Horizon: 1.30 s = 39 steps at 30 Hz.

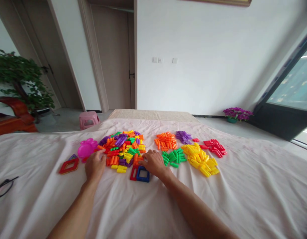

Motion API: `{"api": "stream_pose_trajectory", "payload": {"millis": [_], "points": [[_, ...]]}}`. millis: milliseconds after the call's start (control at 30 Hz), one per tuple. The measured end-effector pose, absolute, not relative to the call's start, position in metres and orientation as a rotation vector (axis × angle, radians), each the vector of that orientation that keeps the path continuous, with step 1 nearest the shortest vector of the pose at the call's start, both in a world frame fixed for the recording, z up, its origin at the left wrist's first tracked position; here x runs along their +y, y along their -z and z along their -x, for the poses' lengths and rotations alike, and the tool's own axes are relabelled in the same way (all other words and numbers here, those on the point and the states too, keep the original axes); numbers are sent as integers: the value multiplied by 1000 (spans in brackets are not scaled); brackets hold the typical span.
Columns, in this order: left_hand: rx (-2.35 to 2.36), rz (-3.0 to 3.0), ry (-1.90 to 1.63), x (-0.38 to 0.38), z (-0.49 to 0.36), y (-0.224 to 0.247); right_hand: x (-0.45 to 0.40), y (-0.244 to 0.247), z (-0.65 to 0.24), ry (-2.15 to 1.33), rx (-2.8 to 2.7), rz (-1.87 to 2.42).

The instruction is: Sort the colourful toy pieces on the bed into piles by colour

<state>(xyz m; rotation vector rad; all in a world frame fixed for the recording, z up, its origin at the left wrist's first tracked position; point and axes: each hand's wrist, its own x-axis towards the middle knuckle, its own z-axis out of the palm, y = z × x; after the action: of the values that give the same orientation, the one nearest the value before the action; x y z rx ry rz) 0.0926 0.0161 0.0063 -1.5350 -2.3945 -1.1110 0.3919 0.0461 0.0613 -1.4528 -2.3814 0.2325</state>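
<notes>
White cloth with a faint floral print spreads beneath a multicoloured mound of tubular plastic building pieces, flanked by a person's two hands. The left hand curves loosely at the mound's left edge; whether it grips a piece cannot be told. The right hand reaches its right edge, fingers bent low by orange pieces, its hold likewise unclear.

To the right lie single-colour groups: yellow, orange, green, red and purple. The yellow group nearly meets its green and red neighbours, so careful placement would likely keep the colours apart. A light fingertip pinch at the mound's edge should disturb the stack least, while a raised right wrist would spare the nearby green group.

A magenta paw-shaped dish sits left; a blue square frame, just below the right fingertips, could snag a low sweep.
</notes>
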Motion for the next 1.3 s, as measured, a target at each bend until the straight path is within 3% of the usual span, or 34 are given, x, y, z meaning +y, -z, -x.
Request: {"api": "stream_pose_trajectory", "payload": {"millis": [167, 400, 833, 1100, 1300], "points": [[-2435, 1559, 1078, 17, -94, -9, 48, -58, -385, -334, -2313, 1502], [-2429, 1575, 1108, 19, -92, -6, 60, -47, -392, -673, -1986, 1230], [-2455, 1571, 1106, 19, -91, -6, 129, -48, -469, -427, -1377, 1357], [-2433, 1586, 1243, 19, -91, -6, 105, -48, -434, -567, -1731, 1239], [-2491, 1595, 1255, 18, -93, -9, 63, -53, -403, -488, -2205, 1265]]}}
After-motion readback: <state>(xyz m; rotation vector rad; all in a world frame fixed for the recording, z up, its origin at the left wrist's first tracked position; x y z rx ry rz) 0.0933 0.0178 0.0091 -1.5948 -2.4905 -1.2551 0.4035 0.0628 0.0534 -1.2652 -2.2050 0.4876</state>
